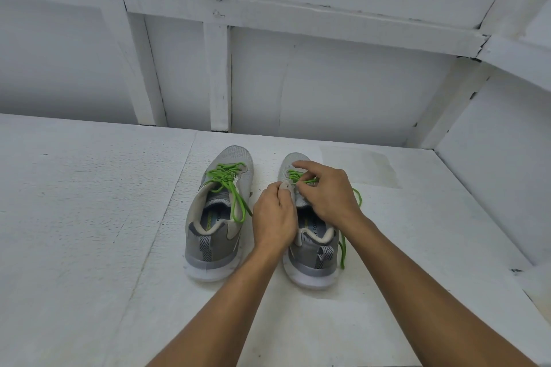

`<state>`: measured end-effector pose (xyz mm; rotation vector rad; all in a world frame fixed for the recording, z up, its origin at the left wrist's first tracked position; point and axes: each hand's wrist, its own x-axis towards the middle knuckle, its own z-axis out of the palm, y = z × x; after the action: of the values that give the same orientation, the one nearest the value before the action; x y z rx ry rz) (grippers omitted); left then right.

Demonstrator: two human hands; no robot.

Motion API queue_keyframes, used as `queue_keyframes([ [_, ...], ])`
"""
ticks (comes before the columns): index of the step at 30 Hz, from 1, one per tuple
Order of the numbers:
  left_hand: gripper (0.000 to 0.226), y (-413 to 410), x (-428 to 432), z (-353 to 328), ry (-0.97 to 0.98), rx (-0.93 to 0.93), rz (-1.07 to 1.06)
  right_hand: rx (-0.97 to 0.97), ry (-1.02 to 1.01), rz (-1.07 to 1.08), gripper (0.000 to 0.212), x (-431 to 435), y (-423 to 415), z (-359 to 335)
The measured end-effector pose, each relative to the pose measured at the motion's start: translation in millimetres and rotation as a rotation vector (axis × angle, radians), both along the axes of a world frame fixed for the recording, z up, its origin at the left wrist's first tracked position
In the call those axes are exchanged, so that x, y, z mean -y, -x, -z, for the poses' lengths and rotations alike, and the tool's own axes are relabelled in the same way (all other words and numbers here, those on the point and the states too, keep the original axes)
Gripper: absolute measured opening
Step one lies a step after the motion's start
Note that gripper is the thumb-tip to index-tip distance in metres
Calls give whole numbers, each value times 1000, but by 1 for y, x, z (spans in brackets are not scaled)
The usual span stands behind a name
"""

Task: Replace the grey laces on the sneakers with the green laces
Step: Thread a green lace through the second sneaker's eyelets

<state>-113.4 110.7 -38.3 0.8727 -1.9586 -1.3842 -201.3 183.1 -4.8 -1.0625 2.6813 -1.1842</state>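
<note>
From my feed, two grey mesh sneakers stand side by side on the white counter (74, 217), heels toward me and toes toward the wall.

The left sneaker (216, 214) has its mouth open, and a grey insole with printed lettering lies inside. The left sneaker's green lace (226, 179) crosses the eyelets several times. One long end drapes down over the collar on the side facing the other shoe.

The right sneaker (310, 247) is partly covered by both hands. I can make out a strip of printed insole inside its opening. The right sneaker's green lace (301, 177) is threaded through the eyelets nearest the toe. A loose length of it curves out past the outer side of the shoe and trails down the counter beside the heel.

My left hand (274, 217) has its fingers curled and its thumb on top, pinching the inner eyelet edge of the right sneaker. My right hand (328, 191) hovers over the laced part. Its index finger stretches toward the toe while the other fingers curl in and pinch the right sneaker's green lace.

The counter is rough, white-painted board with a seam running down past the left sneaker. Behind it rises a white panelled wall (328, 83) with raised battens, and a side wall closes in the right edge.
</note>
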Motion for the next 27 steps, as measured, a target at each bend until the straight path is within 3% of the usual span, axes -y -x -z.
queue_keyframes([
  [9, 34, 3, 4, -6, -187, -12, -24, 19, -22, -43, 38, 4, -3, 0],
  [13, 22, 16, 19, -6, -423, -58, 34, 4, -76, -16, 38, -1, 0, 2],
  [18, 13, 24, 24, -23, -260, -78, -47, 93, -28, -4, 45, -10, -4, -2],
  [20, 15, 22, 31, -47, -252, -194, -109, 100, 44, 101, 48, -23, -8, -1],
  [24, 20, 18, 71, -125, -474, -666, -80, 271, 261, 335, 28, -51, -26, 6],
  [27, 14, 5, 112, -179, -409, -853, -97, 423, 315, 372, 16, -55, -38, 18],
])
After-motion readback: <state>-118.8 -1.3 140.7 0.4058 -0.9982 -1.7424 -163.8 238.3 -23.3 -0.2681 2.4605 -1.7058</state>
